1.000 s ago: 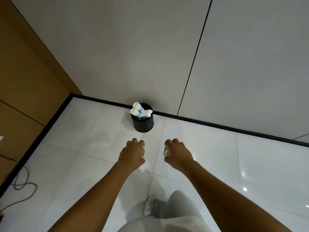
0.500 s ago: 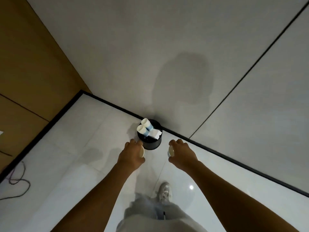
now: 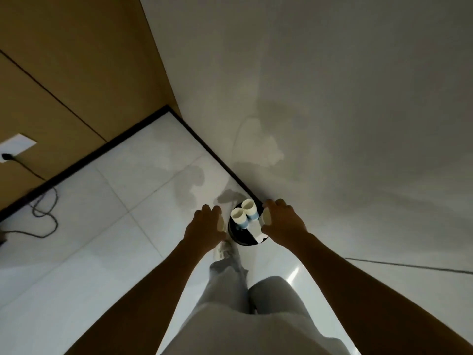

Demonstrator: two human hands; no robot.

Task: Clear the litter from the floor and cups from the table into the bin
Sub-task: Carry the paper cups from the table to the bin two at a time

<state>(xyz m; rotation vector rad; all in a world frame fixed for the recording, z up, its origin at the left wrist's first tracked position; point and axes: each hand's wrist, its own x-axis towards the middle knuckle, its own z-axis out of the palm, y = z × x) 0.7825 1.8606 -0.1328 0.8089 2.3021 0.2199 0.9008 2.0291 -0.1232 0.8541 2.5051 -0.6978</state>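
Head view: a paper cup is gripped by the curled fingers of the left hand, just left of the black bin. Another cup is wrapped by the fingers of the right hand, over the bin's right edge. Two white-and-blue cups are seen sticking up from the bin, between both hands.

Left hand: covers all but the rim of its cup. Right hand: likewise, 1 cup mostly hidden. Bin: interior masked by 2 upright cups; right side behind hand. Shoe: blurred. Cable: cut off at left edge.
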